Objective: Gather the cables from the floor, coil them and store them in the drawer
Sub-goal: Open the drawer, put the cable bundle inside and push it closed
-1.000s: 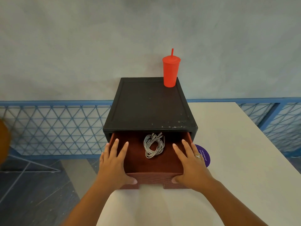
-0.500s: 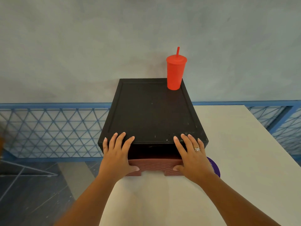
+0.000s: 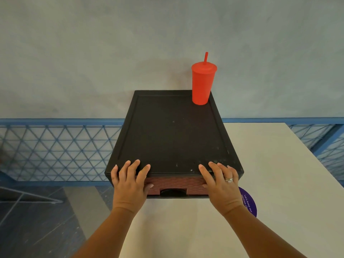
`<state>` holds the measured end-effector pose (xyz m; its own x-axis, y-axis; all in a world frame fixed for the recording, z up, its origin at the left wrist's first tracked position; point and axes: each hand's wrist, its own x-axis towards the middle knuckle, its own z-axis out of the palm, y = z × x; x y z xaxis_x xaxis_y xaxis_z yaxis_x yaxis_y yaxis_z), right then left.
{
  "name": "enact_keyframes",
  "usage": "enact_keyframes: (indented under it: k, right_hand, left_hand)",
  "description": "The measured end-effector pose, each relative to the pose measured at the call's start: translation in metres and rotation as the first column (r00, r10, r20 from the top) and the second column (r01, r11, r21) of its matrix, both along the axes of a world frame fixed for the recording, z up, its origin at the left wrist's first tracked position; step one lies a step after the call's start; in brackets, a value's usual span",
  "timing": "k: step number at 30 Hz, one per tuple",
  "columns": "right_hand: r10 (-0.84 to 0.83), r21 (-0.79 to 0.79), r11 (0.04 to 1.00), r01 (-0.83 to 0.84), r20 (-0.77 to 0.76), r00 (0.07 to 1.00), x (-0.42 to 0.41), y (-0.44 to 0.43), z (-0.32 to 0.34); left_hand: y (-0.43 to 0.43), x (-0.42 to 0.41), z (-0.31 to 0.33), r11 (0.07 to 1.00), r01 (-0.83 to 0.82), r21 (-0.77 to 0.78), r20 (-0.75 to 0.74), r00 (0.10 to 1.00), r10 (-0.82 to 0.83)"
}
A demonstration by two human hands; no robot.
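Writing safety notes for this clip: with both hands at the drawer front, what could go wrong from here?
1. The red cup stands near the far right corner of the black box. A hard shove from the left hand and right hand on the drawer could jolt it over.
2. The box sits by the left edge of the table, so pushing might slide it askew or off.

Matte black cabinet (image 3: 173,131), reddish-brown woven-texture drawer (image 3: 175,183), red tumbler (image 3: 202,84), white table (image 3: 270,174), purple sticker (image 3: 248,202), blue triangle-lattice railing (image 3: 55,149), grey wall (image 3: 93,53).
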<state>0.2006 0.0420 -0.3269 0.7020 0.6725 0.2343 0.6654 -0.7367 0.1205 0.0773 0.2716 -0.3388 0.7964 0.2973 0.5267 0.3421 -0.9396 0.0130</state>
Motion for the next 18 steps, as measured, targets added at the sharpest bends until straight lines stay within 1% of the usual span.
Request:
enact_keyframes:
  k: [2, 7, 10, 13, 16, 18]
  right_hand:
    - [0.003, 0.019, 1.0, -0.003, 0.019, 1.0, -0.001, 0.001, 0.0]
    - [-0.004, 0.021, 1.0, 0.004, 0.013, 1.0, -0.003, 0.0, 0.003]
    - [0.0, 0.017, 1.0, 0.0, 0.014, 1.0, -0.006, -0.001, 0.008]
    - [-0.006, -0.009, 1.0, 0.006, -0.038, 0.999, -0.01, -0.004, 0.015]
    - [-0.028, -0.06, 0.998, 0.022, -0.099, 0.995, -0.014, -0.007, 0.025]
    - [0.016, -0.054, 0.998, -0.026, -0.174, 0.985, -0.017, -0.01, 0.039]
  left_hand:
    - [0.0, -0.001, 0.0, 1.0, -0.004, -0.003, -0.017, 1.0, 0.004]
    - [-0.003, -0.003, 0.007, 0.999, -0.026, -0.024, -0.069, 0.997, 0.024]
    - [-0.004, -0.005, 0.012, 0.999, -0.029, -0.042, -0.122, 0.992, 0.024]
    - [-0.005, -0.008, 0.019, 0.998, -0.043, -0.054, -0.209, 0.977, 0.031]
    - [-0.008, -0.014, 0.036, 0.994, -0.061, -0.091, -0.341, 0.94, 0.027]
    - [-0.011, -0.017, 0.048, 0.987, -0.061, -0.151, -0.39, 0.921, -0.003]
